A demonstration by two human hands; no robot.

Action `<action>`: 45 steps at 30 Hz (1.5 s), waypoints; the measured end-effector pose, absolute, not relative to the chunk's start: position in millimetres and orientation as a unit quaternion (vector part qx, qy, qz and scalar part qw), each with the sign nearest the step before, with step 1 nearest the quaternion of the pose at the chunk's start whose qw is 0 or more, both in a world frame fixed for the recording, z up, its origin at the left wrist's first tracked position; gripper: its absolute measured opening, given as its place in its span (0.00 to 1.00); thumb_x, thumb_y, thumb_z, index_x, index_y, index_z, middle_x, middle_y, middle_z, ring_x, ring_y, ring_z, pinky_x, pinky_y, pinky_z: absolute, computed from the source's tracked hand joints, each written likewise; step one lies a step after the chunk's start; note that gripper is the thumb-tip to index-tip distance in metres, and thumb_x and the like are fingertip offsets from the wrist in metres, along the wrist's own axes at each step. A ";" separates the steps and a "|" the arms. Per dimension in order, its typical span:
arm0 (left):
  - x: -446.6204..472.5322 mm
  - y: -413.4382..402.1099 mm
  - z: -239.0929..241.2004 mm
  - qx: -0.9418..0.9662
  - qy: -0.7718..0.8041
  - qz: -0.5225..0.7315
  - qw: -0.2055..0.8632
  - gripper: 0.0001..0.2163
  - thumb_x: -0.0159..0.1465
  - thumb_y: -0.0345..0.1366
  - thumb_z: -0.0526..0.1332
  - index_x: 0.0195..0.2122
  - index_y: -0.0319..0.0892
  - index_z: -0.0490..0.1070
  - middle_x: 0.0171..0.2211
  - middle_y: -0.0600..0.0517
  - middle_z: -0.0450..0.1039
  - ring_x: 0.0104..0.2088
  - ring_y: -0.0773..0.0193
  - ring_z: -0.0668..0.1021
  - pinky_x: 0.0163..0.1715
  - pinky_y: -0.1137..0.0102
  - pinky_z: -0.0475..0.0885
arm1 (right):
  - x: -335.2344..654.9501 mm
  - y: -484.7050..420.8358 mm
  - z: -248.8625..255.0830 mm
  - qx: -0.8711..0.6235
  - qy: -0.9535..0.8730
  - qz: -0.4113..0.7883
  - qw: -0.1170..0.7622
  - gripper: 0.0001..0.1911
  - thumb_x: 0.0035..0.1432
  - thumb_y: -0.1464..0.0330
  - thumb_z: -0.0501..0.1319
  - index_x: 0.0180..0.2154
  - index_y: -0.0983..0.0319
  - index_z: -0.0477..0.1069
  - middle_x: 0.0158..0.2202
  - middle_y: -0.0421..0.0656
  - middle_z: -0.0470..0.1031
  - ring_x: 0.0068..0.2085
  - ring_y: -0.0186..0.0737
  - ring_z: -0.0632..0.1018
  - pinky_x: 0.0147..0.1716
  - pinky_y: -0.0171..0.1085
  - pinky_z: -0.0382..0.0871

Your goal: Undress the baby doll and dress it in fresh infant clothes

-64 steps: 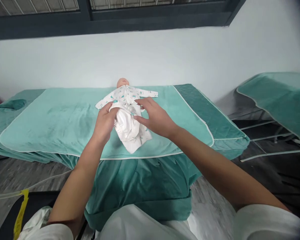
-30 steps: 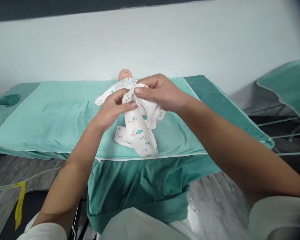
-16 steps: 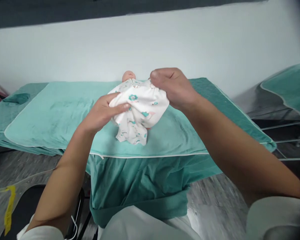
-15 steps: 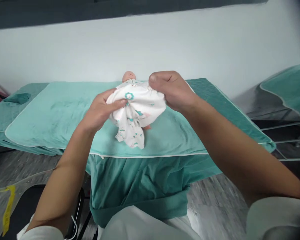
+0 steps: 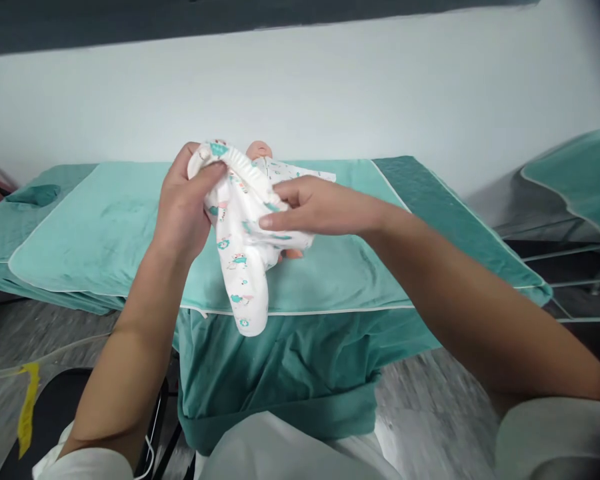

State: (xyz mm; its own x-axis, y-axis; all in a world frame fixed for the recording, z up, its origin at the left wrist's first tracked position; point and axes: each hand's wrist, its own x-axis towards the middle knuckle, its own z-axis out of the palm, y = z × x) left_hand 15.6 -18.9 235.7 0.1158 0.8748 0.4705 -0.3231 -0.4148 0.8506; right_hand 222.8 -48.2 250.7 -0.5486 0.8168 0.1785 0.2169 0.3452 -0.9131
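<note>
A pair of white baby pants (image 5: pixel 241 260) with a green and pink print is held up over the bed. My left hand (image 5: pixel 183 200) is closed on the gathered waistband at the upper left. Lower on the right, my right hand (image 5: pixel 320 207) pinches the cloth between thumb and fingers. One trouser leg hangs down in front, its end over the bed's near edge. Behind the pants lies a baby doll (image 5: pixel 259 149) in a printed white top (image 5: pixel 300 171). Its head and one sleeve show; a bit of its leg (image 5: pixel 294 254) peeks out below, and its middle is hidden.
The doll lies on a light green mat (image 5: pixel 105 227) over a darker green cover (image 5: pixel 280 360) that drapes down the front. A white wall (image 5: pixel 300 87) stands behind. At lower left are a black chair (image 5: pixel 55 413) and yellow tape (image 5: pixel 29 407); metal rails (image 5: pixel 570 253) are at right.
The pants have turned so that the waistband faces up on the left and one leg hangs lower. My left hand rose leftward; my right hand moved down, uncovering the doll's sleeve.
</note>
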 end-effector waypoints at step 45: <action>30.8 -21.7 190.8 0.559 0.263 0.462 0.636 0.21 0.60 0.48 0.72 0.50 0.42 0.78 0.43 0.47 0.84 0.52 0.47 0.83 0.54 0.59 0.78 | 229.4 -36.8 193.0 -0.357 -0.589 0.473 0.549 0.25 0.57 0.44 0.69 0.35 0.60 0.71 0.30 0.37 0.72 0.31 0.34 0.73 0.29 0.33 0.67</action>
